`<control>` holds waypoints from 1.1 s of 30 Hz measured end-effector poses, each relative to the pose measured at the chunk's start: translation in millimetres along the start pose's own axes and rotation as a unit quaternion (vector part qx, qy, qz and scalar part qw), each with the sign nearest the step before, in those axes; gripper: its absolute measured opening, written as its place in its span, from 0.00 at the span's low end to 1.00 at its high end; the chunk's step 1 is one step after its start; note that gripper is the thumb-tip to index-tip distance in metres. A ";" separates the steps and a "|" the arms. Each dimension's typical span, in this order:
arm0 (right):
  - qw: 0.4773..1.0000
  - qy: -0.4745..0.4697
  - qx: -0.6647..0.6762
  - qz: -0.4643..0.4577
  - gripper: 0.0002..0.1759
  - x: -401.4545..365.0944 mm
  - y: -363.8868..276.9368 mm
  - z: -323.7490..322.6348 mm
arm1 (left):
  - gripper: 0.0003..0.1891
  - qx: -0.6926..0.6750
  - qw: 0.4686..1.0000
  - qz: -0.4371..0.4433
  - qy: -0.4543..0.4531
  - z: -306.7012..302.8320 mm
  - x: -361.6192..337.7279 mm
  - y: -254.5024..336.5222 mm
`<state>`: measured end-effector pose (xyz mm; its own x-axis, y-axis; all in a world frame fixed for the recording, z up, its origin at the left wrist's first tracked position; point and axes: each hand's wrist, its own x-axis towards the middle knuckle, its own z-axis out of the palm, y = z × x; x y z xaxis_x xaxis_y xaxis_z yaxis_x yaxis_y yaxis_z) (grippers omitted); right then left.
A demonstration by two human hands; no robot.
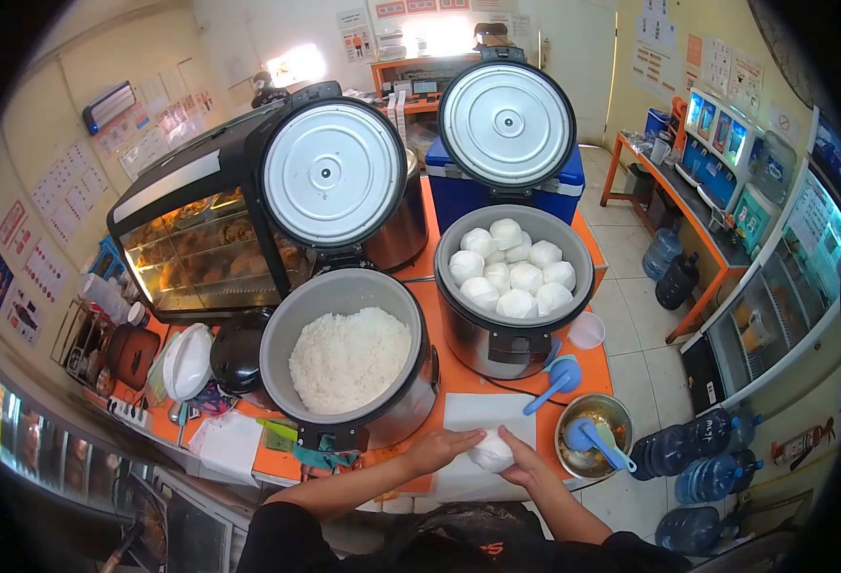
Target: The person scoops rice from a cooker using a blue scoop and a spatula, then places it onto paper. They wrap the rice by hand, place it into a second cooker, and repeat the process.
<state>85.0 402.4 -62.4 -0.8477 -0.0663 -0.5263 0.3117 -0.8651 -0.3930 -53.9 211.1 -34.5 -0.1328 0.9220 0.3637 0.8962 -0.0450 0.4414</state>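
Centrally, a white wrapped bundle [490, 452] sits gripped between the left hand [447, 448] and the right hand [525, 464], with the bundle-filled cooker [468, 336] lying ahead.

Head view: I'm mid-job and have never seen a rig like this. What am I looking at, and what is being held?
There is no robot here: a person works with two bare hands. The one picture comes from a camera worn on their head, looking forward and down.

The left hand and right hand hold a white wrapped bundle between them, over a white sheet.

On the orange table stand two open cookers. The left cooker holds loose white rice; the right cooker holds a pile of similar white bundles. Near the right hand is a metal bowl with a blue scoop in it. What the wrapping is made of, I cannot tell.
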 end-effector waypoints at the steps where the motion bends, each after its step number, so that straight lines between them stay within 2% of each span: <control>1: 1.000 -0.005 0.026 0.004 0.29 -5.5 -1.5 10.3 | 0.32 0.029 0.999 0.024 0.026 -5.2 3.0 3.7; 4: 0.994 -0.028 0.100 -0.026 0.31 -9.5 1.4 24.2 | 0.31 0.081 0.987 0.024 0.135 -3.3 14.2 21.2; 7: 0.985 -0.055 0.143 -0.081 0.28 -15.7 -1.5 42.9 | 0.37 -0.027 0.995 -0.046 0.090 4.1 18.0 30.7; 10: 0.986 -0.046 0.083 -0.138 0.28 -20.8 -9.7 49.9 | 0.46 -0.176 0.979 -0.099 -0.002 -4.4 21.9 45.2; 12: 0.990 -0.034 0.047 -0.132 0.28 -23.1 -10.0 45.8 | 0.50 -0.212 0.971 -0.109 -0.023 -1.0 17.8 52.1; 13: 0.991 -0.031 0.028 -0.130 0.27 -21.3 -11.7 44.2 | 0.51 -0.227 0.967 -0.113 -0.032 -1.7 17.2 53.3; 16: 0.994 -0.010 -0.021 -0.108 0.26 -23.4 -18.8 31.5 | 0.45 -0.113 0.980 -0.155 -0.056 -3.5 19.0 64.8; 17: 0.992 0.034 -0.050 -0.114 0.26 -25.2 -21.1 30.0 | 0.42 -0.216 0.959 -0.182 -0.007 -1.1 18.6 62.1; 19: 0.979 0.123 -0.104 -0.123 0.28 -33.8 -29.6 38.2 | 0.36 -0.411 0.878 -0.231 0.088 6.6 15.3 50.3; 22: 0.984 0.068 -0.092 -0.137 0.31 -33.7 -26.6 38.1 | 0.31 -0.623 0.713 -0.313 0.077 39.3 7.7 35.4; 23: 0.989 0.044 -0.067 -0.128 0.34 -39.0 -31.1 46.6 | 0.31 -0.640 0.691 -0.317 0.109 42.4 9.3 39.4; 26: 0.984 -0.012 -0.141 -0.104 0.36 -38.4 -64.4 46.1 | 0.31 -0.714 0.639 -0.264 0.107 37.3 5.5 20.4; 27: 0.969 -0.022 -0.210 -0.131 0.38 -36.8 -83.8 49.4 | 0.31 -0.672 0.666 -0.296 0.130 26.0 11.8 25.9; 30: 0.905 -0.015 -0.358 -0.230 0.39 -36.0 -171.0 79.8 | 0.29 -0.485 0.777 -0.394 0.076 28.5 16.1 16.6; 32: 0.806 -0.014 -0.493 -0.328 0.36 -17.7 -242.7 89.6 | 0.31 -0.351 0.859 -0.370 0.031 56.5 8.2 -2.0; 33: 0.789 0.007 -0.532 -0.307 0.34 -15.7 -273.6 110.7 | 0.33 -0.286 0.897 -0.338 -0.002 87.2 -8.2 -23.5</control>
<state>-34.6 585.1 136.9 -0.9766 0.2151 0.0042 0.0344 0.1752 -0.9839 -37.0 238.2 -119.4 -0.5609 0.8145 -0.1480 0.2474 0.3355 0.9090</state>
